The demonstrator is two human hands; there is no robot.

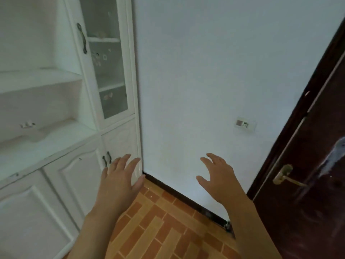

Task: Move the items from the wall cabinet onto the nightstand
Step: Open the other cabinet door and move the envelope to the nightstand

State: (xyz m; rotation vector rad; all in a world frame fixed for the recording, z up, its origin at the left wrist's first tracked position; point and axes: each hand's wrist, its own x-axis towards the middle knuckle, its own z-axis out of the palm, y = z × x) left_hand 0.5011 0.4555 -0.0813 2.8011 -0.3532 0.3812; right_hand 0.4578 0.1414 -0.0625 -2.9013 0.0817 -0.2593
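A white wall cabinet point(61, 101) fills the left side, with open shelves and a tall glass door point(106, 58) whose dark handle point(82, 38) faces me. Small pale items point(108, 96) show dimly behind the glass on several shelves. A small white object point(27, 125) lies on the open lower shelf. My left hand point(119, 182) is raised with fingers spread, in front of the lower cabinet doors, holding nothing. My right hand point(218, 176) hovers before the bare wall, fingers loosely spread and empty. No nightstand is in view.
A dark brown door point(308, 174) with a brass lever handle point(285, 176) stands at the right. A wall socket point(244, 124) sits low on the pale wall. Orange brick-pattern floor tiles point(164, 230) lie below, edged by a dark skirting.
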